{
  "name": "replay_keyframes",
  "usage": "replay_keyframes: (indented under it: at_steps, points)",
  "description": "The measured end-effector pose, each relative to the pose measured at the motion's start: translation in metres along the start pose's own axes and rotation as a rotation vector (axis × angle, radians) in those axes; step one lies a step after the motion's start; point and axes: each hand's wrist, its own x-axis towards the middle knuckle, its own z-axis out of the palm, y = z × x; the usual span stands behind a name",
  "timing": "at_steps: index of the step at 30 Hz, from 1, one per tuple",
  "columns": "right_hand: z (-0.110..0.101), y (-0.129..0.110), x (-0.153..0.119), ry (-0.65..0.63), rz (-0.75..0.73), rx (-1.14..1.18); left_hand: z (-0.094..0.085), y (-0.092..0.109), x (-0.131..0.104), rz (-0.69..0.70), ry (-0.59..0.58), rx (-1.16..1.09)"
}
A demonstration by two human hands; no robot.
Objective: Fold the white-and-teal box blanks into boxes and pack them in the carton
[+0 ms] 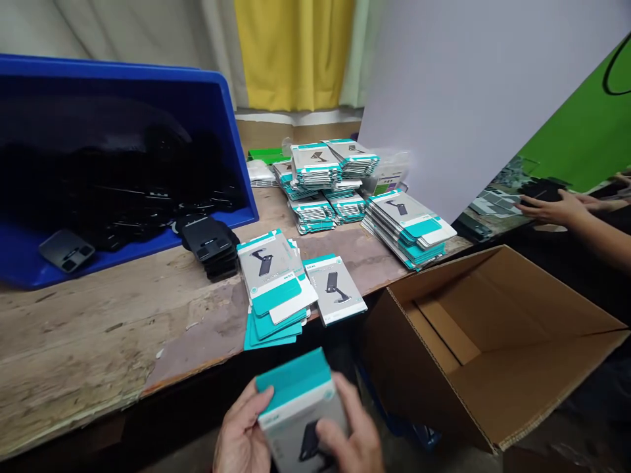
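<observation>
Your fingers were closed around a teal-and-grey box point(298, 407), the left hand point(244, 430) gripping one side with its thumb near the teal top edge, and the right hand point(352, 430) gripping the other with its thumb laid across the printed front. You held that box in front of the wooden table point(118, 328), below its near edge, with its teal end turned up and away from you. Just beyond it, a pile of flat cartons point(271, 282) lay at the table's edge, and a single box point(336, 290) lay beside that pile on its right. To the left of the pile you had a stack of black devices point(210, 243), and behind that a blue bin point(229, 131) lay with its opening toward you, dark items inside it and one grey device point(66, 251) near its front lip. Farther back stood several stacks of flat cartons point(315, 174), with another leaning stack point(404, 226) to their right. An open cardboard box point(428, 368) stood to your right, below the tabletop, its inside showing no goods. Beyond it, at the far right, another person's hand point(555, 209) held a dark item point(542, 190).
</observation>
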Motion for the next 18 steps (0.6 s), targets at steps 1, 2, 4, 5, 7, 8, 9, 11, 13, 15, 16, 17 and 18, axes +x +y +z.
replay_keyframes:
  at_steps: [1, 2, 4, 5, 7, 8, 9, 11, 13, 15, 16, 17, 18]
  points:
    - [-0.014, -0.024, 0.022, -0.007, -0.036, 0.022, 0.018, 0.003, -0.005, 0.051, -0.069, -0.063]
    - [-0.029, -0.049, 0.046, 0.016, -0.074, -0.009, 0.035, 0.003, -0.007, 0.090, -0.158, -0.072]
    - [-0.054, -0.092, 0.095, 0.148, -0.163, -0.063, 0.062, -0.003, -0.007, 0.076, -0.259, 0.069]
    - [-0.064, -0.108, 0.115, 0.168, -0.180, -0.031, 0.071, -0.010, -0.003, -0.002, -0.264, 0.151]
    - [-0.076, -0.126, 0.137, 0.212, -0.183, 0.070, 0.080, -0.025, 0.007, -0.098, -0.261, 0.179]
    - [-0.079, -0.128, 0.137, 0.207, -0.175, 0.086, 0.080, -0.033, 0.012, -0.102, -0.280, 0.135]
    - [-0.080, -0.126, 0.131, 0.188, -0.164, 0.073, 0.079, -0.039, 0.017, -0.078, -0.321, 0.064]
    - [-0.076, -0.114, 0.105, 0.108, -0.138, -0.005, 0.069, -0.048, 0.020, -0.020, -0.426, -0.056]
    - [-0.068, -0.096, 0.075, 0.001, -0.113, -0.075, 0.053, -0.052, 0.018, -0.029, -0.469, -0.076]
    - [-0.060, -0.081, 0.059, -0.078, -0.117, -0.166, 0.034, -0.053, 0.014, -0.071, -0.410, -0.010]
    - [-0.057, -0.075, 0.060, -0.057, -0.121, -0.211, 0.025, -0.053, 0.011, -0.093, -0.364, 0.017]
    - [-0.054, -0.071, 0.067, 0.008, -0.116, -0.243, 0.017, -0.052, 0.010, -0.116, -0.322, 0.021]
    - [-0.051, -0.068, 0.080, 0.099, -0.096, -0.254, 0.009, -0.052, 0.009, -0.138, -0.297, 0.003]
